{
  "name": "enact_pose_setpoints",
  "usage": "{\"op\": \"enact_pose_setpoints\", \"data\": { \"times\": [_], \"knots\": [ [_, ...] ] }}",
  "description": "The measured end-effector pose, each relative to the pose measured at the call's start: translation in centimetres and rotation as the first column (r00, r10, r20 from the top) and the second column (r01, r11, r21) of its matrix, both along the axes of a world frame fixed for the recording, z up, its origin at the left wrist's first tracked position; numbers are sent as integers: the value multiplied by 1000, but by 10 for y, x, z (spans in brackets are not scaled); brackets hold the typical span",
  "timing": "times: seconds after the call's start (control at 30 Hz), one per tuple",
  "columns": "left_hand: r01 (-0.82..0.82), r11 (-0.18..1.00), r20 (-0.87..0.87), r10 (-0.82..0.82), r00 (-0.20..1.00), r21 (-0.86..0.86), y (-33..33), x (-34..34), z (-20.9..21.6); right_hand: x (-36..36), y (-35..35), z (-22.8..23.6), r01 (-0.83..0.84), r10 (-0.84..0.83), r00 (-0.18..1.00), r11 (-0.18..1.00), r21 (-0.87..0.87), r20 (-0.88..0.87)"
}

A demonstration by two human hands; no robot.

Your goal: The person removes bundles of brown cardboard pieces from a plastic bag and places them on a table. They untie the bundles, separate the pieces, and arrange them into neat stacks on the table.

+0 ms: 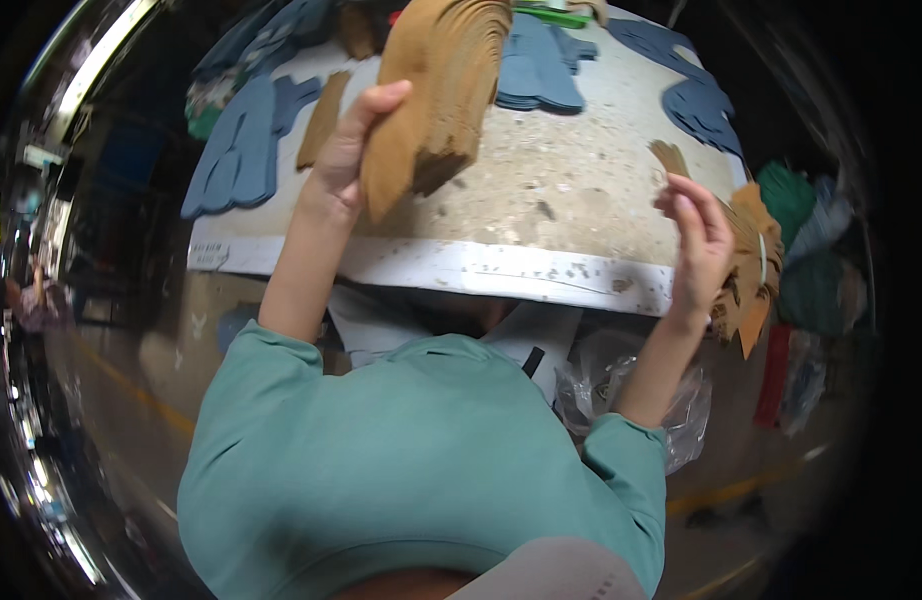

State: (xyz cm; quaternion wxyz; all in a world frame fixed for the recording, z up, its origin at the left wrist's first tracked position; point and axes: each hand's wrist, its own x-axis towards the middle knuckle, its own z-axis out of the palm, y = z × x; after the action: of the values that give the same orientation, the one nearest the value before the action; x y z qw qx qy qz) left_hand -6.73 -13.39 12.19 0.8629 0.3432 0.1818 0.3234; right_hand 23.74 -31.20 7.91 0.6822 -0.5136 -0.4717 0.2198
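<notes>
"How's the light?"
"Fairly bright on the table, dim on the floor around it, and black toward the corners."
"Any glare?"
"Yes, at the left rim: a long white light burns out, with smaller bright spots below it. The plastic bag has pale glints."
"Shadows?"
"Soft ones; the bottom of the brown stack is dark."
"Is it sharp?"
"Softish. The left background is smeared, and the wide lens bows the table's front edge."
</notes>
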Motion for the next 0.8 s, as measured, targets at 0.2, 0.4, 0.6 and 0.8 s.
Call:
{"op": "enact_pose_setpoints", "data": {
  "times": [0.2, 0.4, 0.6, 0.8],
  "knots": [
    [-227, 967, -489, 145, 860, -114, -75, -41, -54, -112, 71, -29, -207, 194, 978, 952, -225, -80],
    [-181, 984, -347, 168, 923, -6, -97, -50, -83, -159, 94, -28, -337, 409, 906, 852, -400, 107],
    [464, 729, -862, 383, 332, 503, -66, -67, -65, -189, 100, -19, -158, 310, 882, 904, -398, 355],
    [628, 626, -868, 465, 176, 462, -58, -77, -43, -187, 125, -29, 3, 153, 909, 928, -373, 388]
  ]
}}
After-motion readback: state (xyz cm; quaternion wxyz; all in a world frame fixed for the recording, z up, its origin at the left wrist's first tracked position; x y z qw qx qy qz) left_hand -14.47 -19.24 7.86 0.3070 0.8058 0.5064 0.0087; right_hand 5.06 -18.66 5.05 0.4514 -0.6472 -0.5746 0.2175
